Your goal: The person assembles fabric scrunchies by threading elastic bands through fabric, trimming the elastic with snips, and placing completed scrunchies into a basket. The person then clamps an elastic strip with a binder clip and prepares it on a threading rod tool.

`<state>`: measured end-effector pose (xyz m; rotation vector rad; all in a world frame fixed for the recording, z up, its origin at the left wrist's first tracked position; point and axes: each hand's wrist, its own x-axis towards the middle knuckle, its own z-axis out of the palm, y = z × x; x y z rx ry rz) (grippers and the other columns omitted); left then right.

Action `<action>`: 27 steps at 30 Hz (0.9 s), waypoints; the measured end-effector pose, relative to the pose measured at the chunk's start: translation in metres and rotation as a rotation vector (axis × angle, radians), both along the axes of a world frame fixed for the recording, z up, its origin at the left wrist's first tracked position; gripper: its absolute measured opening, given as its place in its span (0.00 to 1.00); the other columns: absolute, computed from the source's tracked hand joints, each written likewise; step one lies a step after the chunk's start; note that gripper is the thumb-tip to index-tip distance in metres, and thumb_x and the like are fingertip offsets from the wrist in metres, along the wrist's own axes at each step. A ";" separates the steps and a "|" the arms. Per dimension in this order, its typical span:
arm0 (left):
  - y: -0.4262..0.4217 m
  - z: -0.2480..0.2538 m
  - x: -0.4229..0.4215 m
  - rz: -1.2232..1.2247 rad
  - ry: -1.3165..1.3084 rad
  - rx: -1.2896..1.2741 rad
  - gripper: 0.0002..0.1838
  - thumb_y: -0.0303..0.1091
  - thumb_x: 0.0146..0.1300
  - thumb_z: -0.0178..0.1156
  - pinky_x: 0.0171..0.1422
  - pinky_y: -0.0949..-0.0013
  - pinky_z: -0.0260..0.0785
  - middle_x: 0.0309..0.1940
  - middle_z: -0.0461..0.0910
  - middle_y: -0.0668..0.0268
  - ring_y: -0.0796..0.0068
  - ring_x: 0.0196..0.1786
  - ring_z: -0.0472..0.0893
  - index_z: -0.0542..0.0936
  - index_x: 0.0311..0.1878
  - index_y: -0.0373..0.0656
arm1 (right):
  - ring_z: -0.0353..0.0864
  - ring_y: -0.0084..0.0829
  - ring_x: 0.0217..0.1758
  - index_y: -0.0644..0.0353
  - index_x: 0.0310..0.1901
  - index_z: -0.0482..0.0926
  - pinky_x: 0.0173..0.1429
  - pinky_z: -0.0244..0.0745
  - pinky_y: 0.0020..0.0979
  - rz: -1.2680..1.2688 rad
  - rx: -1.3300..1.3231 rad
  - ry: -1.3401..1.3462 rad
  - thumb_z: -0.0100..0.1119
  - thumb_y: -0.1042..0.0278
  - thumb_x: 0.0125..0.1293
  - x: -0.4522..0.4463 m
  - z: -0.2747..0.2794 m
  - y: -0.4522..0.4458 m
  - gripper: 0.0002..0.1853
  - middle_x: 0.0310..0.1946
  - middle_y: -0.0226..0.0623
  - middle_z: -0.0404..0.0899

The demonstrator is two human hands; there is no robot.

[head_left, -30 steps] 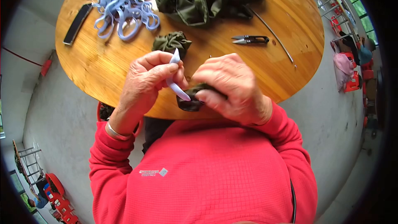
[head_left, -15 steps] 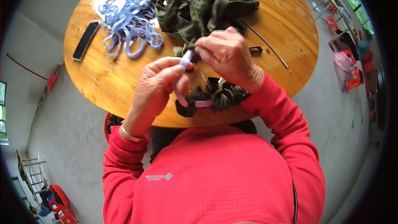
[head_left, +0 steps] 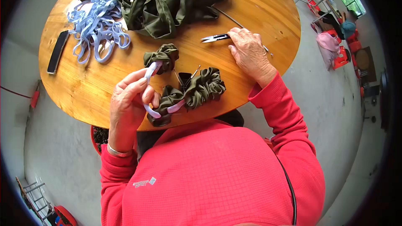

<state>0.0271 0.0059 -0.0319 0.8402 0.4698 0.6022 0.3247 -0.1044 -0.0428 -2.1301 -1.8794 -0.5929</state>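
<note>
My left hand (head_left: 132, 96) pinches a lilac elastic band (head_left: 149, 74) near the table's front edge. The band runs from one bunch of gathered dark green fabric (head_left: 162, 56) through my fingers to a second gathered bunch (head_left: 205, 88) nearer my body. What looks like a black binder clip (head_left: 184, 79) with metal arms sits against that second bunch. Farther right, my right hand (head_left: 251, 54) lies low over the table, fingers closed on the handle end of small thread snips (head_left: 215, 38). Their blades point left; the rest is under my fingers.
A heap of dark green fabric (head_left: 167, 6) lies at the back of the round wooden table (head_left: 104, 100). Left of it are tangled light blue elastic loops (head_left: 100, 21) and a dark phone (head_left: 58, 52). A thin metal rod (head_left: 228, 16) passes under my right hand.
My right hand has left the elastic and moved right, onto the thread snips. My left hand still holds the elastic. The whole view has shifted, with the table now farther left.
</note>
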 end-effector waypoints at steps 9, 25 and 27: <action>-0.016 0.003 0.007 -0.007 -0.033 -0.161 0.11 0.27 0.64 0.54 0.23 0.73 0.66 0.15 0.68 0.70 0.82 0.17 0.66 0.77 0.44 0.28 | 0.76 0.38 0.47 0.57 0.37 0.76 0.49 0.66 0.39 -0.016 -0.208 0.169 0.62 0.63 0.55 -0.004 0.014 0.011 0.11 0.39 0.37 0.77; -0.025 0.003 0.015 -0.060 -0.008 -0.232 0.09 0.27 0.64 0.55 0.16 0.76 0.59 0.12 0.66 0.71 0.83 0.11 0.63 0.77 0.39 0.29 | 0.63 0.15 0.24 0.66 0.38 0.74 0.28 0.61 0.21 0.255 -0.301 1.056 0.55 0.78 0.54 -0.059 0.060 -0.047 0.09 0.24 0.28 0.69; -0.027 0.003 0.016 -0.060 -0.015 -0.249 0.09 0.28 0.64 0.55 0.17 0.75 0.59 0.12 0.66 0.71 0.83 0.11 0.62 0.77 0.39 0.30 | 0.67 0.18 0.24 0.66 0.37 0.73 0.29 0.65 0.23 0.313 -0.308 1.091 0.53 0.79 0.55 -0.068 0.059 -0.047 0.07 0.24 0.30 0.72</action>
